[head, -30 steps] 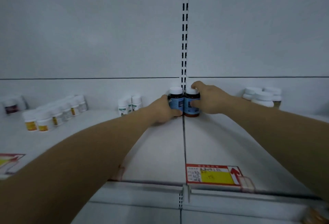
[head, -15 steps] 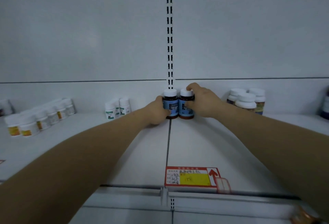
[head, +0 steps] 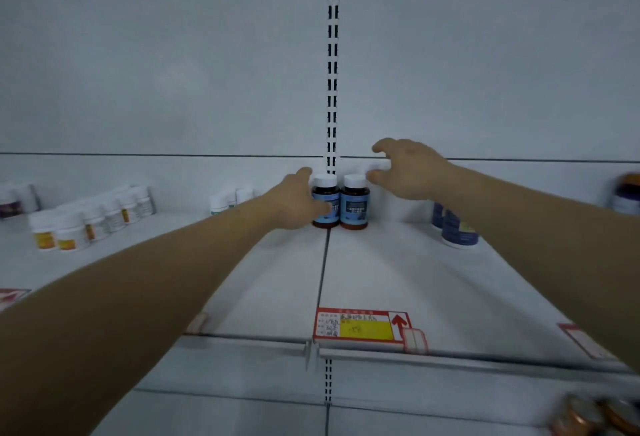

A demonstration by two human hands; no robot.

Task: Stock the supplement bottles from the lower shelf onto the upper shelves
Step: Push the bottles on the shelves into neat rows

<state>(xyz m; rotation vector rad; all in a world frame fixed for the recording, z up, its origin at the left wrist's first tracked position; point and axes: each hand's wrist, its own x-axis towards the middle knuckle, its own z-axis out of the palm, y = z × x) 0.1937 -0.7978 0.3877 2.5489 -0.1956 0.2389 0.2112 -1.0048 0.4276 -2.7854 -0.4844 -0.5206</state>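
Fingers (head: 381, 149) now off right bottle (head: 354, 201) (upright).

two blue-labelled bottles (head: 341, 201) upright, side by side

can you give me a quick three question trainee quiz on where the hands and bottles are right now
1. True or false: the right hand is closed on a dark bottle.
2. Which hand touches the left dark brown, white-capped bottle with a blue label? A) left hand B) right hand C) neither
3. Fill in: the two dark bottles stand ____ on the white metal shelf, side by side at the back.

Key
1. False: its grip is open, just above and to the right of the right dark brown, white-capped bottle with a blue label.
2. A: the left hand.
3. upright
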